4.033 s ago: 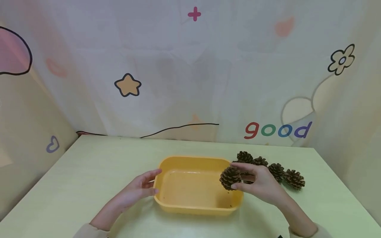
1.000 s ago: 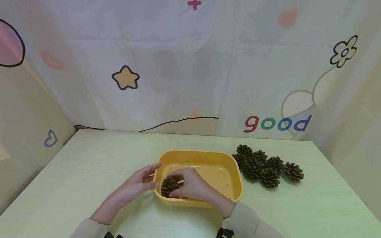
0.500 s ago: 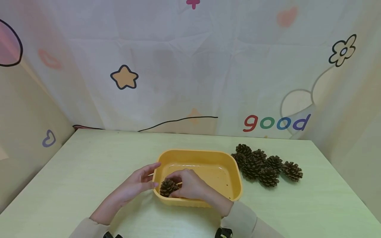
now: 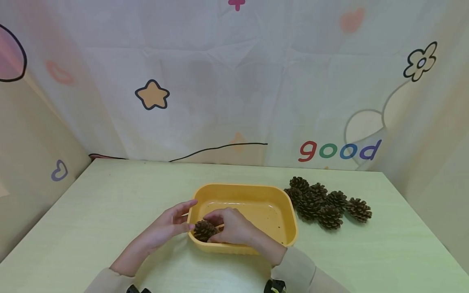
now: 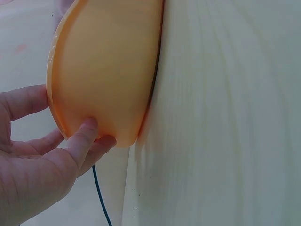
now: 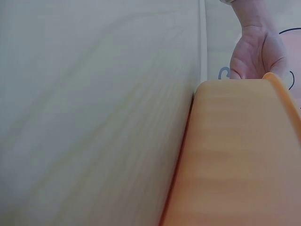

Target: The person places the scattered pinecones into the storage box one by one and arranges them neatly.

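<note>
In the head view a yellow plastic basin stands on the table. A brown pine cone lies in its near left corner, leaning against the left wall. My right hand is inside the basin just right of the cone, with thumb and fingers apart and their tips close to it. My left hand touches the basin's left end with spread fingers. In the left wrist view its fingertips rest against the basin's outer wall. From the right wrist view the cone and right fingers are hidden.
Several pine cones sit in a cluster right of the basin on the pale table. A printed cloth hangs behind the table and along its sides. Small dark specks lie on the basin floor.
Four seconds ago my right hand held the pine cone over the basin's right side; it then lowered it at the left end. The cone has just tipped left, away from the fingers. My left hand stays put.
</note>
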Tool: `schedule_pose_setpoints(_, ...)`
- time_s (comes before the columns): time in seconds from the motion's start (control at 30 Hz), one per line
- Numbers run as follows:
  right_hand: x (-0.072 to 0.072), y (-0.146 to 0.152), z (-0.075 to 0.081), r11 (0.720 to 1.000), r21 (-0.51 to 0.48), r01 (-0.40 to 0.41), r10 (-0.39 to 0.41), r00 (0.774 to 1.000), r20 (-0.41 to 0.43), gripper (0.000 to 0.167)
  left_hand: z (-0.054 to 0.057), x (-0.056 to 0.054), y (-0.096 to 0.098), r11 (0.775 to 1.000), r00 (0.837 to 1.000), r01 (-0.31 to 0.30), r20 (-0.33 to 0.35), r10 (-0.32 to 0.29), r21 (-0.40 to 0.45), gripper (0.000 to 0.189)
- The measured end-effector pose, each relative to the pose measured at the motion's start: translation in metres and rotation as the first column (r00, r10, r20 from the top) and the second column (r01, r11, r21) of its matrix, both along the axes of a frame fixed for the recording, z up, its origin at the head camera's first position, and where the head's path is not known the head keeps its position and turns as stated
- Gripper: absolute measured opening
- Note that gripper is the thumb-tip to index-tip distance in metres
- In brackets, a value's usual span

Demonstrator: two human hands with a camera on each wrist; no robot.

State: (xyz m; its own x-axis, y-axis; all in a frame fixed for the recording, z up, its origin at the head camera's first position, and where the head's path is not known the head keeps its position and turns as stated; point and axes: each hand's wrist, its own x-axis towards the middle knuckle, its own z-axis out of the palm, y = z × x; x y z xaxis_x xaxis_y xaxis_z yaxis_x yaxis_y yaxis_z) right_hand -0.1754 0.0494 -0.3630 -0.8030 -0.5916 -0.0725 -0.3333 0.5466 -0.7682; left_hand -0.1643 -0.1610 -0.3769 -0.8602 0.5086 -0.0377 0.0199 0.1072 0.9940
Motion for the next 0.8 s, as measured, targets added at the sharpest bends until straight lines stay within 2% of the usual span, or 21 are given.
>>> schedule_pose_setpoints(0.13, 0.000, 0.000, 0.000, 1.000, -0.012, 0.014, -0.013, 1.000, 0.027, 0.045, 0.000, 0.000, 0.000, 1.000, 1.000, 0.002, -0.002, -0.002, -0.002, 0.070)
schedule_pose_setpoints(0.53, 0.001, -0.002, 0.003, 0.999, -0.005, 0.043, -0.043, 0.999, 0.024, 0.041, 0.001, 0.000, -0.002, 1.000, 1.000, -0.010, 0.010, 0.010, -0.010, 0.070)
schedule_pose_setpoints(0.8, 0.002, 0.011, 0.009, 0.992, -0.101, 0.069, -0.063, 0.996, 0.063, 0.044, 0.001, 0.000, 0.000, 1.000, 1.000, -0.015, 0.002, 0.015, -0.012, 0.070)
